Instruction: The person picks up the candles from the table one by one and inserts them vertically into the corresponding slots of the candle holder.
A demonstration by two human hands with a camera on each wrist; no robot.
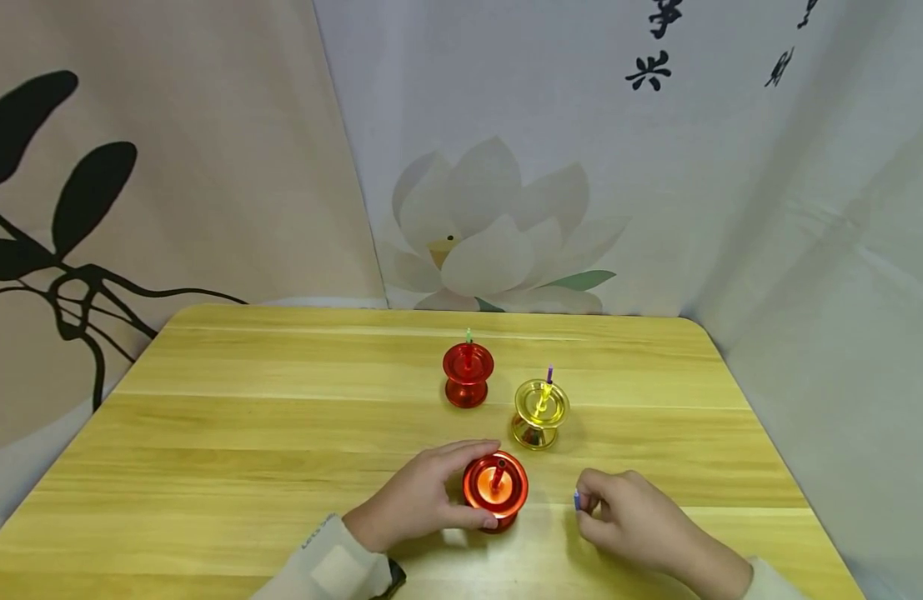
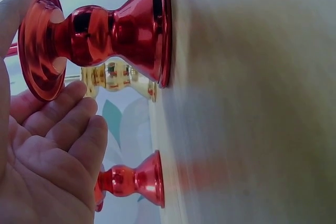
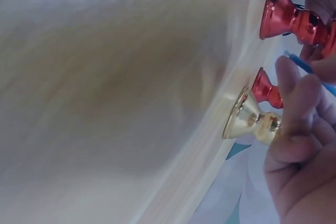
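Note:
My left hand [image 1: 427,500] holds a shiny red candle holder [image 1: 496,485] by its wide dish, thumb on the near side and fingers on the far side. The holder stands upright, and the top of its central tube shows a dark opening. To its right, my right hand [image 1: 634,518] pinches a thin blue candle [image 3: 299,62] between thumb and index finger; only its tip shows in the head view. Just behind stands a gold candle holder [image 1: 534,435] with a purple candle [image 1: 549,374]. Farther back, another red candle holder [image 1: 467,392] bears a green candle [image 1: 469,335].
The pale wooden table [image 1: 243,433] carries all three holders near its middle. Its back edge meets a fabric backdrop [image 1: 506,100] printed with a lotus flower, dark leaves and black characters. More pale cloth [image 1: 844,333] hangs along the right side.

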